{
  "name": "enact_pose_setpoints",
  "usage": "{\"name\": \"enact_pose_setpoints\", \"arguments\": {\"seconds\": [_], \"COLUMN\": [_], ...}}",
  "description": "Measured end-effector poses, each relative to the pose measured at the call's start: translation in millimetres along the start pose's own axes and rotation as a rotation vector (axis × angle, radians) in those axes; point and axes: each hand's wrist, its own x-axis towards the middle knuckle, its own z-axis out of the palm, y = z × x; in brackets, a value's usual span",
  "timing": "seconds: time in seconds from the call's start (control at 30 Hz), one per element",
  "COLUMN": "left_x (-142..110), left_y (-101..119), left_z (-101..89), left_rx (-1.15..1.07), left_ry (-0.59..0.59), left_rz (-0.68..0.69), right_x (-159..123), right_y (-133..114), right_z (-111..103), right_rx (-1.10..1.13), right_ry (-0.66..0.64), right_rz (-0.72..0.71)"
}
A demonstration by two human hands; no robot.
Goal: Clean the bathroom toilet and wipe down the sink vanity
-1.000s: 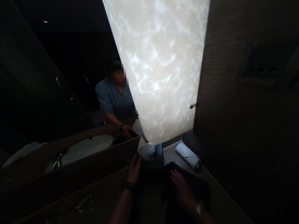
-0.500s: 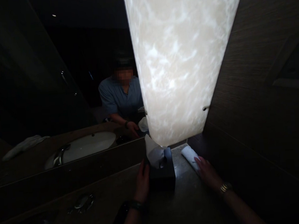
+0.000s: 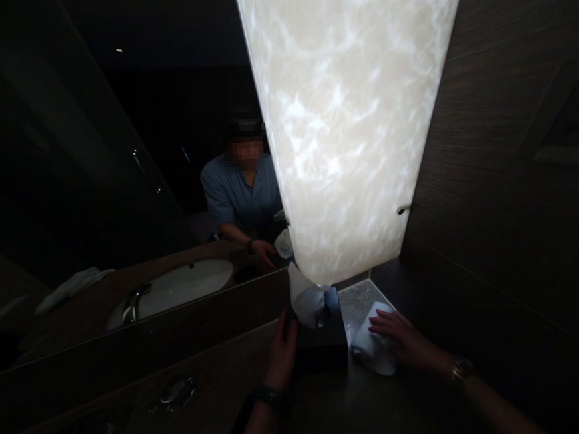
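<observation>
Left hand point(image 3: 281, 351): fingers extended, loosely spread, tips at the 9 o'clock side of black tissue box point(image 3: 324, 341), no pinch. Right hand point(image 3: 404, 342): fingers nearly together, flat across rolled white towel point(image 3: 374, 347), no pinch; pressing or light contact, cannot tell. Towel at 3 o'clock of box, just beside it. Box at 6 o'clock of backlit onyx panel point(image 3: 356, 118), both box and towel on dark stone counter point(image 3: 361, 301).

Risks: towel slipping or unrolling from uneven palm pressure; box tipping or sliding from a side push; tissue point(image 3: 307, 302) at box top tearing if snagged; misjudged contact in low light.

Count: two hands, one box, one tissue showing, one towel on counter. In mirror point(image 3: 117, 190) at 9 o'clock: one reflected person point(image 3: 240, 187), one basin point(image 3: 175, 289), one towel-like roll point(image 3: 72, 289), separate or not unclear.
</observation>
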Motion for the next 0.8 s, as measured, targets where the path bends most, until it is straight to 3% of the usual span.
{"name": "enact_pose_setpoints", "arguments": {"seconds": [0.1, 0.2, 0.3, 0.37, 0.43, 0.5, 0.53, 0.6, 0.67, 0.73, 0.8], "left_x": [5, -5, -43, -76, -102, -110, -107, -91, -74, -69, -85], "left_y": [1, 2, -6, -18, -32, -44, -48, -49, -46, -45, -54], "left_z": [1.3, -3.9, -10.8, -4.3, 18.9, 57.5, 79.5, 120.6, 149.5, 163.3, 164.6], "left_rx": [0.014, 0.050, 0.231, 0.376, 0.451, 0.487, 0.503, 0.546, 0.561, 0.542, 0.493], "left_ry": [0.010, 0.102, 0.261, 0.262, 0.037, -0.262, -0.308, -0.317, -0.281, -0.260, -0.279], "left_rz": [-0.008, 0.013, 0.248, 0.450, 0.493, 0.420, 0.365, 0.242, 0.140, 0.087, 0.056], "right_x": [4, 16, 15, 5, -7, -15, -16, -11, -1, 7, 6], "right_y": [8, 5, 6, 14, 22, 27, 28, 24, 16, 5, -6], "right_z": [2, -1, 0, 8, 22, 41, 51, 67, 76, 75, 67], "right_rx": [-0.008, -0.090, -0.127, -0.103, -0.049, 0.041, 0.112, 0.267, 0.370, 0.366, 0.312], "right_ry": [0.056, 0.066, 0.131, 0.229, 0.349, 0.510, 0.596, 0.721, 0.751, 0.691, 0.554], "right_rz": [0.033, 0.073, 0.006, -0.040, -0.027, 0.060, 0.133, 0.284, 0.391, 0.440, 0.418]}}
